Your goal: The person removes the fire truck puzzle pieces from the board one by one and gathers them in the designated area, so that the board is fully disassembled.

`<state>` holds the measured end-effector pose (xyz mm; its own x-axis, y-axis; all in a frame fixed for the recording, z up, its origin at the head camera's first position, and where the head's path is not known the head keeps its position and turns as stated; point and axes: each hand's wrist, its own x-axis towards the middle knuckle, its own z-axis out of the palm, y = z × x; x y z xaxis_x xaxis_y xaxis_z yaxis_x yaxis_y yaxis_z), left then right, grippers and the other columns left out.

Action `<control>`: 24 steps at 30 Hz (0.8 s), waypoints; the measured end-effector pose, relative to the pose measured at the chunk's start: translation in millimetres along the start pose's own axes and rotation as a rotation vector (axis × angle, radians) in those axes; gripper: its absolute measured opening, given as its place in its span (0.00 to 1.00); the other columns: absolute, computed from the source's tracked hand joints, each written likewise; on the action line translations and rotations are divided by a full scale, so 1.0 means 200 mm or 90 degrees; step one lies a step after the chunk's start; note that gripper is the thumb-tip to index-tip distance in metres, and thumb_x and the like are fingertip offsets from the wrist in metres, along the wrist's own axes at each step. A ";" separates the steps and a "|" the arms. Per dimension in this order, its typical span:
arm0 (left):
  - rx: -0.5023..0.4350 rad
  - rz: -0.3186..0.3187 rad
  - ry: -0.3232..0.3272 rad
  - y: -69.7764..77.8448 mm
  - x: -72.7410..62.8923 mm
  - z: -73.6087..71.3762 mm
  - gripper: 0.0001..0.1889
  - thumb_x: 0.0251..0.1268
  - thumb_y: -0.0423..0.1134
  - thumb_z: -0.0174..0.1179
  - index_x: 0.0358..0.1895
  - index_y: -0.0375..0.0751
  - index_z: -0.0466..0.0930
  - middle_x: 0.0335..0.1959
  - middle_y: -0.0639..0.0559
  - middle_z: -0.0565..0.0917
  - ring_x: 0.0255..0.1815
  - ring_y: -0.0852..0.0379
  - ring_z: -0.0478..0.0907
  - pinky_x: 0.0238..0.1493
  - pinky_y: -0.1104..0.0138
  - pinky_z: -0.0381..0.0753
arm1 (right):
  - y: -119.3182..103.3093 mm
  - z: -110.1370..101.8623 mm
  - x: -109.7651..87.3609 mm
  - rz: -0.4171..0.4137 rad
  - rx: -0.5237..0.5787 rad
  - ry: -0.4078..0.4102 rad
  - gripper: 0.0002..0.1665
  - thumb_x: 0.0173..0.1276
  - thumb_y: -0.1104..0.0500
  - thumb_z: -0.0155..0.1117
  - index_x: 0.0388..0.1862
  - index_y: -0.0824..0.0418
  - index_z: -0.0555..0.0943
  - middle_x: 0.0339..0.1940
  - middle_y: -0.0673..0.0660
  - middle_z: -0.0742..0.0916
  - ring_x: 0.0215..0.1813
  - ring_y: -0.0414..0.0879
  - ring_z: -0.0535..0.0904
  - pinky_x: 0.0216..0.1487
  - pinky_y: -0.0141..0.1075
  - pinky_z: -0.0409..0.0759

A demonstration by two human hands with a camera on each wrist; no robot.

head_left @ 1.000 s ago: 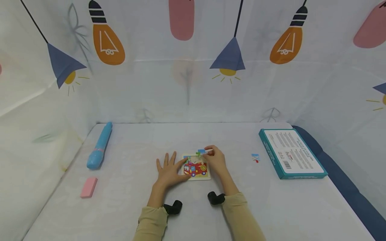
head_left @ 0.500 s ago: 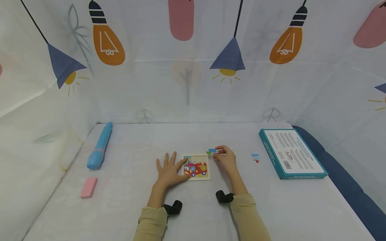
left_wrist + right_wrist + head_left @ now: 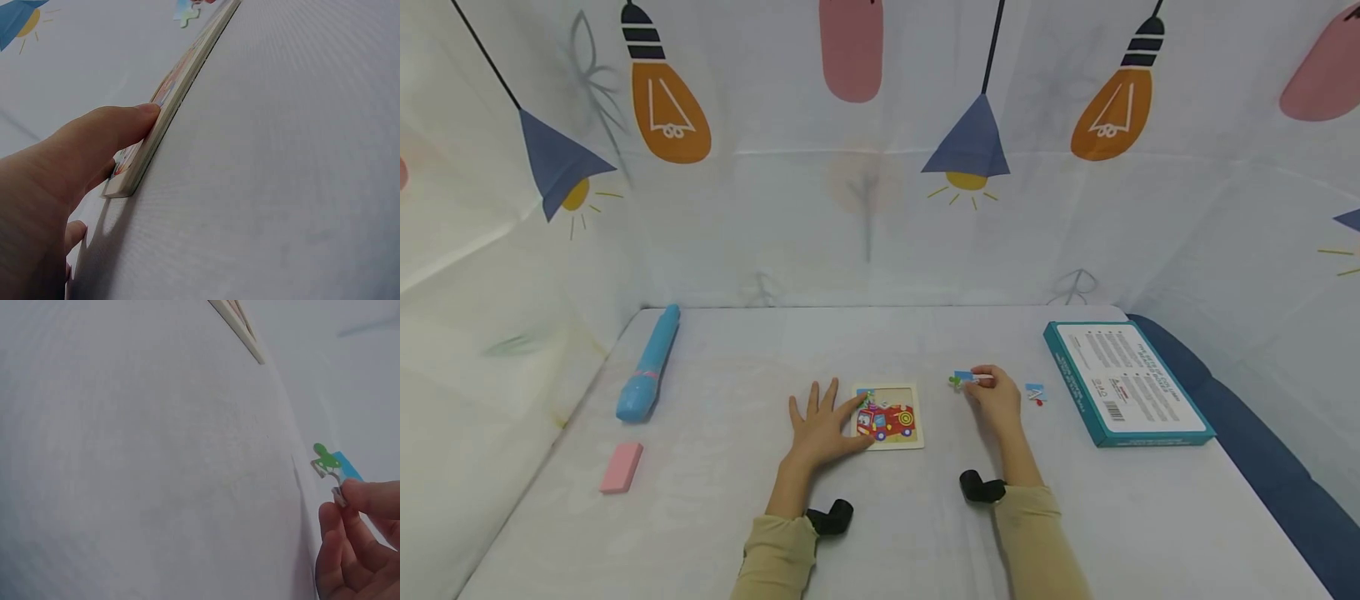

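In the head view my left hand (image 3: pixel 826 425) has its fingers spread, with thumb and index finger resting on the left side of a small wooden jigsaw puzzle tray (image 3: pixel 898 445). A red fire engine picture fills much of that tray, and bare wood shows along its upper part. To the tray's right, my right hand (image 3: pixel 996 402) pinches a blue and green puzzle piece (image 3: pixel 328 461) between thumb and fingers. The left wrist view shows the left thumb pressing the tray's edge (image 3: pixel 147 150). Just right of the right hand lies another puzzle piece (image 3: pixel 1035 393), blue with white and red.
A teal box (image 3: pixel 1127 383) lies at the right of the white table (image 3: pixel 880 525). On the left are a blue wand-shaped thing (image 3: pixel 647 363) and a pink block (image 3: pixel 621 467). A printed white cloth (image 3: pixel 880 225) hangs behind the table.
My right hand has moved right, away from the tray, carrying the pinched puzzle piece towards the loose one. The left hand and the tray have stayed put.
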<state>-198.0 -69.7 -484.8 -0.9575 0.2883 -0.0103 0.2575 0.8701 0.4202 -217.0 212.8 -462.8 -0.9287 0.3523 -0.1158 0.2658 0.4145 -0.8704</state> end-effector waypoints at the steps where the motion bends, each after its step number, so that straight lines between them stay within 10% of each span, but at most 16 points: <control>1: 0.001 -0.002 -0.002 0.00 0.00 0.00 0.39 0.46 0.64 0.62 0.65 0.58 0.67 0.72 0.40 0.52 0.72 0.34 0.38 0.61 0.34 0.28 | 0.00 -0.01 0.00 0.001 -0.004 0.001 0.18 0.63 0.61 0.61 0.51 0.63 0.76 0.41 0.62 0.80 0.41 0.50 0.74 0.34 0.30 0.72; 24: -0.001 -0.007 -0.005 -0.01 0.01 0.00 0.39 0.46 0.65 0.61 0.65 0.59 0.67 0.73 0.41 0.52 0.73 0.35 0.37 0.61 0.35 0.27 | 0.10 -0.15 0.03 0.055 -0.037 0.069 0.22 0.60 0.60 0.56 0.54 0.63 0.74 0.42 0.61 0.78 0.43 0.52 0.71 0.39 0.38 0.68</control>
<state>-199.9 -71.0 -485.6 -0.9593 0.2816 -0.0223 0.2464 0.8730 0.4209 -210.1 249.4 -466.7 -0.8694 0.4755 -0.1344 0.3610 0.4254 -0.8299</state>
